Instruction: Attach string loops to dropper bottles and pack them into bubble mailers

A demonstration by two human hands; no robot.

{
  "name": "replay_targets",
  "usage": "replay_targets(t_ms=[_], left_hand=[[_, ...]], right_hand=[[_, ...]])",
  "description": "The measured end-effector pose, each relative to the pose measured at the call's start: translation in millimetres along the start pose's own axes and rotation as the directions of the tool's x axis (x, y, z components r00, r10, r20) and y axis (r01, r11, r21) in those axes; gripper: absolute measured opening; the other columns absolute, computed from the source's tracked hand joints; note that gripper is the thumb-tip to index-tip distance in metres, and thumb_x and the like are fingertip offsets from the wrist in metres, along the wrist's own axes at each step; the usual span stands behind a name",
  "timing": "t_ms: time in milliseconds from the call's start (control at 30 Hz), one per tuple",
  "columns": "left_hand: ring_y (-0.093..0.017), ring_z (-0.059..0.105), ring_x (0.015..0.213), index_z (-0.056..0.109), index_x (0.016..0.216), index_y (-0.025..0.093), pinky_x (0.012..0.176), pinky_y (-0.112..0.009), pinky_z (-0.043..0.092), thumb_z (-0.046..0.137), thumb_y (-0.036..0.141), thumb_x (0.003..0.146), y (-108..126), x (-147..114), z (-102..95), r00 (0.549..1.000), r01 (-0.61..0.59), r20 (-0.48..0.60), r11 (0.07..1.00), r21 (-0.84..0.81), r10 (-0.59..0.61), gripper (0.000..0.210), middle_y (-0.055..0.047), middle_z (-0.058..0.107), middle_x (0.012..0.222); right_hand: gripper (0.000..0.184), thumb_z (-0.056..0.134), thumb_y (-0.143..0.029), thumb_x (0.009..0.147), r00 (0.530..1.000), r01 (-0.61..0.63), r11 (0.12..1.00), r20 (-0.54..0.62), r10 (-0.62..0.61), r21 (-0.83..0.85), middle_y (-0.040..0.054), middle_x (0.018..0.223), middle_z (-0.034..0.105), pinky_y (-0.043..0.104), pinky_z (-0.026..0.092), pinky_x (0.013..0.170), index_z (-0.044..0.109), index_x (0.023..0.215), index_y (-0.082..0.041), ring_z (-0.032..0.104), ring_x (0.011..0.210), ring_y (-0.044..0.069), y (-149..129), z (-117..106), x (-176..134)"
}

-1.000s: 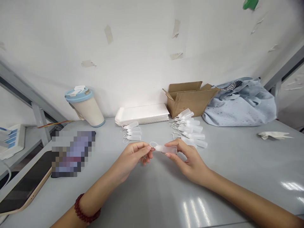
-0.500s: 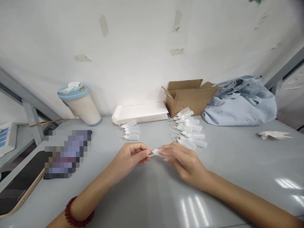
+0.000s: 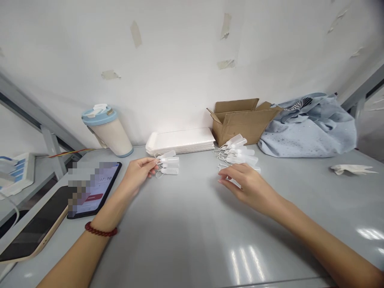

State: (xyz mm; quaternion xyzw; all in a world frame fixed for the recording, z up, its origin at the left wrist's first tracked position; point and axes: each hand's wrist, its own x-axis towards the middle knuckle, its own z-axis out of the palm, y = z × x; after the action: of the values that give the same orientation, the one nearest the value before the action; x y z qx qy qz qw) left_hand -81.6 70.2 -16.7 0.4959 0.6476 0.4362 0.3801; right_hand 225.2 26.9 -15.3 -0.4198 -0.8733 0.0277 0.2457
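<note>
Head view: over the bench, I have the right hand, fingers parted, at the right bottle cluster; the left hand's fingertips meet at the left bottle row, grip unclear; white packets lie behind.

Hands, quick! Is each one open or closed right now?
Left hand: pinched closed at the left bottles; can't tell if it's holding one.
Right hand: partly open at the right bottles; no grip visible.

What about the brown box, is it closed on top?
No, the brown box has its top flaps standing open.
</note>
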Motion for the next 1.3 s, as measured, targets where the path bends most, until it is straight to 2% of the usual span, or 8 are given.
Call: replay_targets(t_ms=[100,300,700,800,867,967,1033,1300], left_hand=[[-0.01,0.047,0.049,0.068,0.071,0.014,0.046,-0.022,0.033,0.068,0.037,0.063,-4,0,5.3,1.0,-0.002,-0.005,1.0,0.019,0.002,0.025,-0.002,0.062,0.062],[-0.008,0.042,0.044,0.067,0.07,0.014,0.044,-0.022,0.028,0.064,0.036,0.067,-6,0,6.2,0.997,-0.013,-0.075,0.998,0.062,0.018,0.023,-0.001,0.059,0.059],[-0.016,0.053,0.047,0.068,0.093,0.015,0.05,-0.026,0.038,0.049,0.03,0.073,-13,4,2.8,0.977,-0.08,-0.165,0.95,0.303,0.135,0.031,-0.001,0.064,0.06],[-0.02,0.057,0.06,0.067,0.097,0.016,0.059,-0.029,0.041,0.049,0.029,0.074,-7,-3,5.6,0.957,-0.13,-0.188,0.906,0.402,0.221,0.031,-0.003,0.065,0.066],[-0.024,0.06,0.081,0.066,0.102,0.016,0.066,-0.03,0.043,0.048,0.031,0.078,-3,-9,8.9,0.928,-0.239,-0.139,0.84,0.488,0.345,0.033,-0.007,0.068,0.085],[-0.027,0.052,0.112,0.06,0.115,0.018,0.083,-0.035,0.044,0.041,0.033,0.087,-4,-12,13.9,0.833,-0.487,0.11,0.624,0.611,0.542,0.038,-0.01,0.062,0.119],[-0.027,0.045,0.123,0.056,0.123,0.02,0.095,-0.041,0.037,0.035,0.029,0.091,-8,-11,15.8,0.785,-0.57,0.261,0.492,0.658,0.561,0.04,-0.009,0.056,0.131],[-0.028,0.023,0.139,0.031,0.142,0.02,0.106,-0.057,0.021,0.023,0.039,0.096,-12,-8,17.2,0.803,-0.571,0.426,0.332,0.751,0.417,0.05,-0.009,0.029,0.15]], right_hand=[[0.013,0.049,-0.018,0.089,0.999,-0.021,0.999,0.024,0.021,-0.036,0.0078,0.084,0.068,0.035,0.046,0.07,0.06,0.095,-0.016,0.061,0.072,0.019,0,0,0],[0.008,0.054,-0.017,0.085,0.994,-0.063,0.946,0.06,0.086,-0.32,0.0075,0.074,0.066,0.031,0.042,0.061,0.062,0.083,-0.016,0.061,0.071,0.022,3,-5,3],[0.006,0.06,-0.02,0.082,0.969,-0.129,0.92,0.152,0.197,-0.371,0.007,0.08,0.068,0.028,0.04,0.054,0.063,0.086,-0.017,0.063,0.071,0.021,2,-8,4],[0.007,0.061,-0.021,0.082,0.961,-0.143,0.92,0.169,0.217,-0.366,0.0072,0.081,0.068,0.029,0.041,0.055,0.064,0.087,-0.016,0.063,0.074,0.022,1,-9,4],[0.007,0.062,-0.021,0.082,0.96,-0.146,0.921,0.173,0.22,-0.361,0.0069,0.081,0.068,0.029,0.041,0.055,0.064,0.087,-0.016,0.063,0.074,0.022,0,-9,4],[0.006,0.062,-0.021,0.082,0.959,-0.146,0.921,0.179,0.222,-0.361,0.0063,0.082,0.067,0.028,0.041,0.054,0.063,0.086,-0.017,0.063,0.076,0.022,0,-8,4],[0.007,0.063,-0.021,0.082,0.955,-0.149,0.92,0.189,0.229,-0.364,0.0063,0.083,0.067,0.028,0.041,0.054,0.064,0.087,-0.017,0.063,0.077,0.022,0,-8,4],[0.011,0.063,-0.022,0.083,0.932,-0.163,0.907,0.24,0.27,-0.389,0.0077,0.089,0.066,0.029,0.043,0.059,0.065,0.091,-0.015,0.063,0.083,0.023,-2,-9,6]])
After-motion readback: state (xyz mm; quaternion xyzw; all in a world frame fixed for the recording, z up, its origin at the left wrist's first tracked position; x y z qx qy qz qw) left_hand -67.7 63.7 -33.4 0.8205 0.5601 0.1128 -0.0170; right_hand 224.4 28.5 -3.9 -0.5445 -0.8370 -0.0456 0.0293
